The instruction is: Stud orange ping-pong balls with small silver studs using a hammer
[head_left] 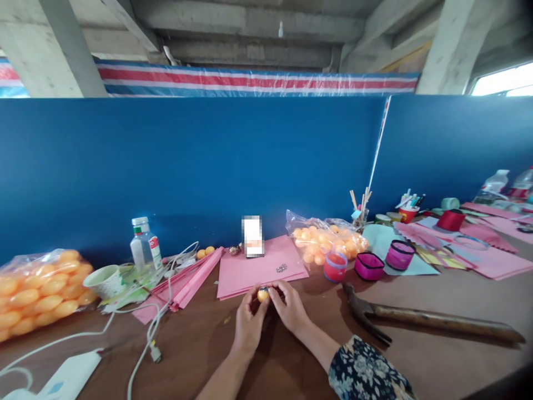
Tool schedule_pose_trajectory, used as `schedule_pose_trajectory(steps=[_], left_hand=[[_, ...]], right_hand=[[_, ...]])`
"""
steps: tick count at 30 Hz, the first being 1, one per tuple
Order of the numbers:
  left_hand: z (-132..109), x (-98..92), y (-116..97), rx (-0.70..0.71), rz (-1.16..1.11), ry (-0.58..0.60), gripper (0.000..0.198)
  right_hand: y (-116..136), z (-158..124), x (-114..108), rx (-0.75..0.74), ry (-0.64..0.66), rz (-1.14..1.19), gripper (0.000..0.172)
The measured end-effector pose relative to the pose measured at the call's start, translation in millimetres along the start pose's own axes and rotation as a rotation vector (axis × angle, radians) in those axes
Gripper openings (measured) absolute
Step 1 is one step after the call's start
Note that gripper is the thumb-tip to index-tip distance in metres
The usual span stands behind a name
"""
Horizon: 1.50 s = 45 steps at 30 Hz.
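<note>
Floral sleeve (366,369) sat nearest, bottom right of the frame, covering part of the right forearm; white device (70,375) at lower left, cable beside it. From where I stood: both bare hands met at lower centre over the brown tabletop (200,347), around one small orange ball (262,295) with a dark, shiny bit on its top. Left hand (250,318) had thumb and index finger pinching the ball from its side; right hand (290,307) had thumb and fingertips drawn in at the upper right of it, by the dark bit. Other fingers were curled, partly hidden; couldn't tell how hard either hand pressed. Step looked like fitting or adjusting that dark bit, my judgement only. Doing it well probably called for a steady left pinch, ball kept low over the table, while right fingertips worked with light, even pressure; round and likely smooth, it could have slipped or rolled under a hard squeeze. Small metal pieces (282,268) lay on the pink sheets (239,278) just above the hands, easy to scatter, so wrists were better kept clear. Claw hammer (437,321), right of frame, lay apart from both hands. Bagged orange balls (45,294) at far left, second bag (318,241) right of centre.
</note>
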<state>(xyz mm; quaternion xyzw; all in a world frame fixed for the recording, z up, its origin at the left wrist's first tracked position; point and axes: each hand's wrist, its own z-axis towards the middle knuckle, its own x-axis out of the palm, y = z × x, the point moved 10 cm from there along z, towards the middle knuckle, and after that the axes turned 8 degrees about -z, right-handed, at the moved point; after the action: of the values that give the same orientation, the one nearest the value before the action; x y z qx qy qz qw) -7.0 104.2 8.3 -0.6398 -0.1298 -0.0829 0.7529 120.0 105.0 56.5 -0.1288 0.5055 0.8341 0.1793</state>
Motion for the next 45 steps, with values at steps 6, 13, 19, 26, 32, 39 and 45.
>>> schedule_pose_trajectory(steps=[6,13,19,26,32,39,45], left_hand=[[-1.4,-1.4,-2.6,0.011,0.032,-0.007,0.045],[-4.3,-2.3,-2.2,-0.032,0.001,-0.029,0.046],[-4.8,-2.3,-4.0,-0.046,0.030,-0.042,0.044],[-5.8,-1.8,-3.5,-0.066,0.008,-0.048,0.043],[-5.2,-6.2,4.0,-0.086,-0.004,-0.065,0.044],[-5.2,-9.2,10.8,-0.113,-0.032,-0.070,0.046],[-5.7,-5.0,9.4,-0.128,-0.054,-0.062,0.044]], right_hand=[[1.7,-1.5,3.4,0.032,0.051,0.084,0.015],[-1.7,-0.9,8.4,0.072,0.090,0.148,0.013],[-2.9,-0.6,10.1,0.095,0.115,0.186,0.012],[-3.6,-1.4,12.4,0.101,0.133,0.173,0.016],[-2.1,-1.4,12.5,0.097,0.155,0.144,0.015],[-6.1,-0.3,15.5,0.126,0.172,0.147,0.018],[-4.6,0.3,15.7,0.126,0.184,0.176,0.016]])
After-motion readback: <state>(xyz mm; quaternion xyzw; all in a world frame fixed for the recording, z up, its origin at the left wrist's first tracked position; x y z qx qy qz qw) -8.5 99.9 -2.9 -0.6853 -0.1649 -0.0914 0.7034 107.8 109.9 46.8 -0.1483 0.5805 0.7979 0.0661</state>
